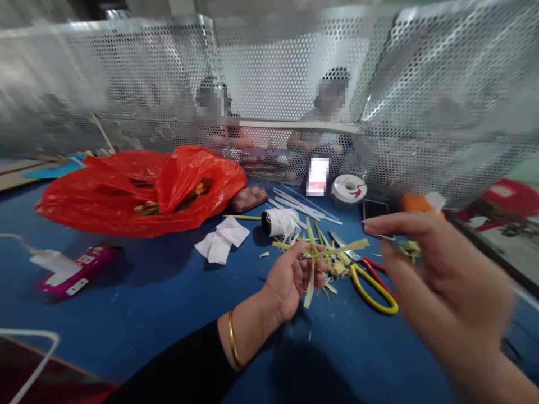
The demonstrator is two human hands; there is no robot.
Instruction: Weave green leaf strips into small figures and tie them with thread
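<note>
Taking the cross as the clock's centre, the bare left hand (290, 280), with a gold bangle (234, 339) circling its wrist, is turning its palm upward and closing thumb and curled fingers around the middle of a cross of flat, pale green strips (314, 253). The cross is resting in that grip above the blue tabletop (160, 314), its arms pointing roughly to twelve, three, six and nine. Between three and four o'clock the right hand (442, 292) is blurring, its thumb and forefinger standing slightly apart; whether anything thin is sitting between them, I cannot tell.

At ten o'clock a large, crumpled red plastic bag (92, 196) is gaping and holding greenish-brown plant pieces (149, 209), partly hidden by its folds. At about half past ten a brown checked pouch (250, 198) is lying beside the bag, concealing its contents, and a black-ended spool (265, 223) is carrying loose white thread (283, 223). At one o'clock a round white reel (349, 188) is lying flat; at two, an orange packet (415, 205) is showing a white sheet at its top.

At four, scissors with red and yellow handles (357, 257) are lying beside pale green scraps (338, 268).
</note>
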